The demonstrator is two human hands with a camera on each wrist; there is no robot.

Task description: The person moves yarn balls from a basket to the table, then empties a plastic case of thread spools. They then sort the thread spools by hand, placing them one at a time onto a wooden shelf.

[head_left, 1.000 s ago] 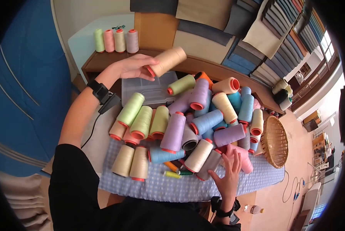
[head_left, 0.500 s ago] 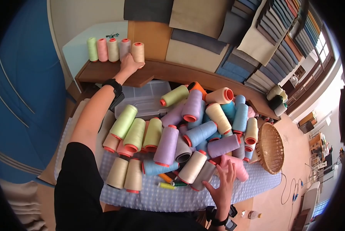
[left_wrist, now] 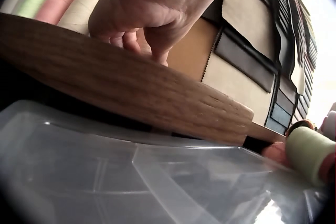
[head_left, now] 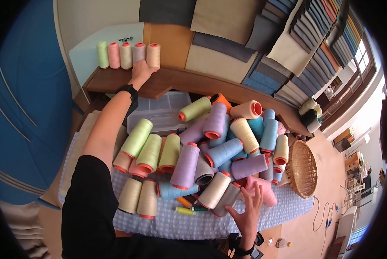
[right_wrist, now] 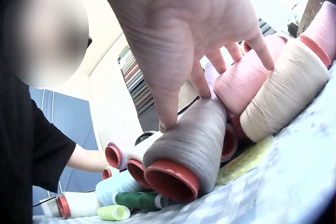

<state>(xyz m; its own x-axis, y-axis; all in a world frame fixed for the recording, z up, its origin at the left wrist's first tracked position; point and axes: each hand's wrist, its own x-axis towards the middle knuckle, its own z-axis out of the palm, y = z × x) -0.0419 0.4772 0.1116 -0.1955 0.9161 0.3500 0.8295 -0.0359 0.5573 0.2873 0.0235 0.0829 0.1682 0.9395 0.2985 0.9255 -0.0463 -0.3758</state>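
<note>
My left hand (head_left: 142, 72) is at the back shelf, its fingers curled round the lower part of a peach thread cone (head_left: 153, 55). That cone stands upright at the right end of a row with lilac-grey (head_left: 139, 52), cream (head_left: 125, 56), pink (head_left: 113, 56) and light green cones (head_left: 102, 55). In the left wrist view the shelf edge and the hand cover most of the held cone. My right hand (head_left: 248, 210) spreads its fingers over the front of the heap, thumb and a fingertip resting on a grey cone (right_wrist: 191, 140), other fingertips at a pink cone (right_wrist: 247, 74).
Thread cones lie heaped on a checked cloth (head_left: 159, 226), with small yellow (head_left: 185, 211) and green spools at the front. A clear plastic box (head_left: 148, 116) sits below the brown shelf (head_left: 109, 81). At right is a wicker basket (head_left: 301, 170); fabric swatches (head_left: 221, 28) hang behind.
My left hand has carried the peach cone from above the plastic box back and left to the shelf, turning it from tilted to upright at the row's end. The right hand has stayed in place.
</note>
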